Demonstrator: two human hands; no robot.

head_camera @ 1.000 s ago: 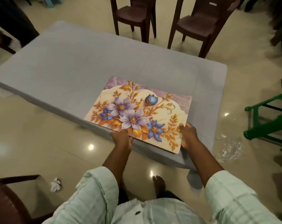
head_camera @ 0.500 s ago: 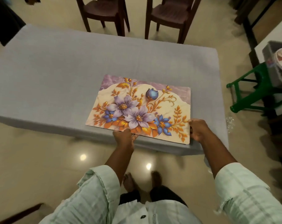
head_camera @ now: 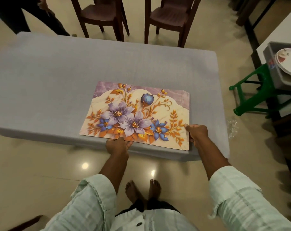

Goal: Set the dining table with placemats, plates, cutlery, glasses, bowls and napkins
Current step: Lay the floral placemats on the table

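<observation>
Floral placemat (head_camera: 138, 114) laid on table (head_camera: 58, 77), near edge pinched by left hand (head_camera: 118, 145) and right hand (head_camera: 197, 133); plates (head_camera: 286, 62) unplaced, rest pending.

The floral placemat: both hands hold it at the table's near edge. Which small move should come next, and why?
Probably let go. The floral placemat seems to lie flat on the grey table, its near edge along the table's edge, so it looks placed. The left hand and right hand could then go for the plates in the grey tub at right.
</observation>
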